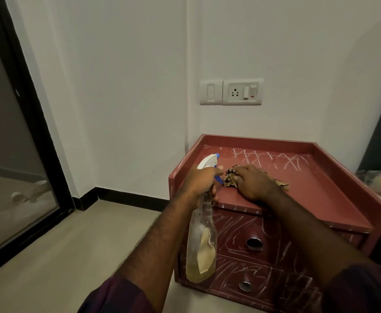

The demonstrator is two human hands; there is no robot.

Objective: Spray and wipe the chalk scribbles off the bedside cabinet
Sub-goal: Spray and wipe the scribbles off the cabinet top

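Gripping clear plastic spray bottle [200, 245], left hand [199, 181] curled round its neck, right hand [252, 184] flat on crumpled cloth [230, 180], shiny red cabinet [320, 195], chalk scribbles [273, 160]

The bedside cabinet [334, 199] was maroon, its top crossed with white zigzag chalk scribbles [273, 158] and its darker drawer fronts [237, 231] scrawled in white. The spray bottle [199, 251] was clear, holding pale yellow liquid, with a white head [207, 162] and a blue trigger [219, 180]. The cloth [230, 180] was checked brown and cream. The wall [128, 86] was white and the skirting [130, 199] black.
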